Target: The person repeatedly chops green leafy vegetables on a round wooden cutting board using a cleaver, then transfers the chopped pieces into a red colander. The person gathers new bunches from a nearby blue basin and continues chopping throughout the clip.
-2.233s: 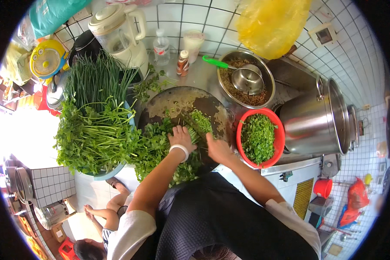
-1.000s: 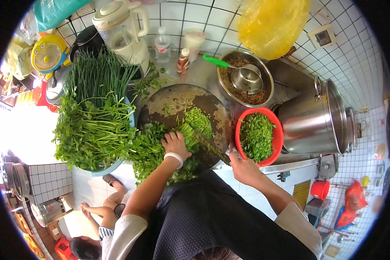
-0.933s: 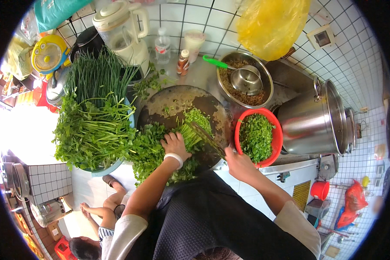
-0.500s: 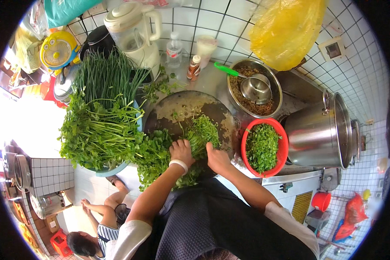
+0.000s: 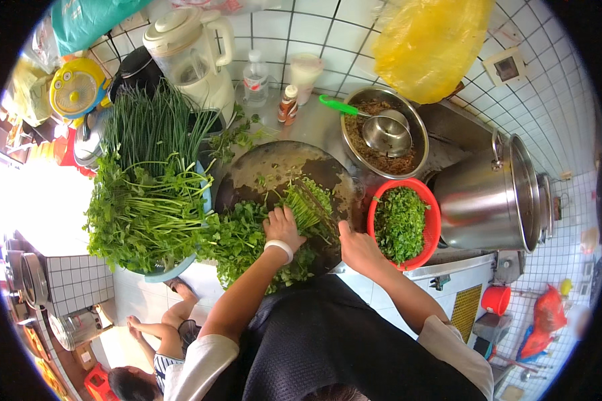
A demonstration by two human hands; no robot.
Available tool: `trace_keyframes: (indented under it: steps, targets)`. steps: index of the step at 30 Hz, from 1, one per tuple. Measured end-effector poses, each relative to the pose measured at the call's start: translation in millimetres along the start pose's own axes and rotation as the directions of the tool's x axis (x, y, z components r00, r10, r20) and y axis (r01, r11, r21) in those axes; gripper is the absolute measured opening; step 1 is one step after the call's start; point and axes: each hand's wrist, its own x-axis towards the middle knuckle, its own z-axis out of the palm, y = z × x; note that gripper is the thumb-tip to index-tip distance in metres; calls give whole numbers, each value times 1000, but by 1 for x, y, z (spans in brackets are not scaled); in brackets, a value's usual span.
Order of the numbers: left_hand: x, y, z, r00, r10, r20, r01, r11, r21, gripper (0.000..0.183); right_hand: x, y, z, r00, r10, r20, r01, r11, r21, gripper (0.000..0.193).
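A round, dark, worn chopping board [image 5: 247, 175] bears a bunch of leafy green herbs [image 5: 244, 230] that looks like coriander or leaf celery. My left hand [image 5: 284, 227], with a white band at the wrist, grips the bunch and presses its stems to the board. In my right hand [image 5: 360, 248] is a knife [image 5: 321, 208], seen almost edge-on as a thin dark line; the fingers hide its handle. The blade stands at the cut end of the stems, just right of my left hand. Chopped green bits [image 5: 320, 192] lie beside it.
A red basket [image 5: 433, 230] of chopped greens stands right, below a steel bowl [image 5: 419, 137] with brown food and a green-handled ladle [image 5: 386, 136]. Further right is a big steel pot [image 5: 481, 194]. Left, a blue basin [image 5: 174, 271] overflows with herbs and chives. Another person [image 5: 160, 341] sits lower left.
My right hand has moved a little right with the knife, whose blade now shows along the stems. My left hand still holds the bunch. The whole view has shifted slightly.
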Motion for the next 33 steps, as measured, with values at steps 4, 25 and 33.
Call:
trace_keyframes:
  steps: [4,25,33]
  targets:
    - [-8,-14,14,964,47,-263,-118,958,-262,93,-14,7,20,998,54,-37,-50,994,101,21]
    - [41,-33,-8,836,222,-502,-357,914,-190,13,-32,18,62,979,154,-132,-96,924,369,22]
    - [36,-28,-7,774,232,-590,-335,939,-70,17,-33,20,64,978,150,-147,-87,926,368,21]
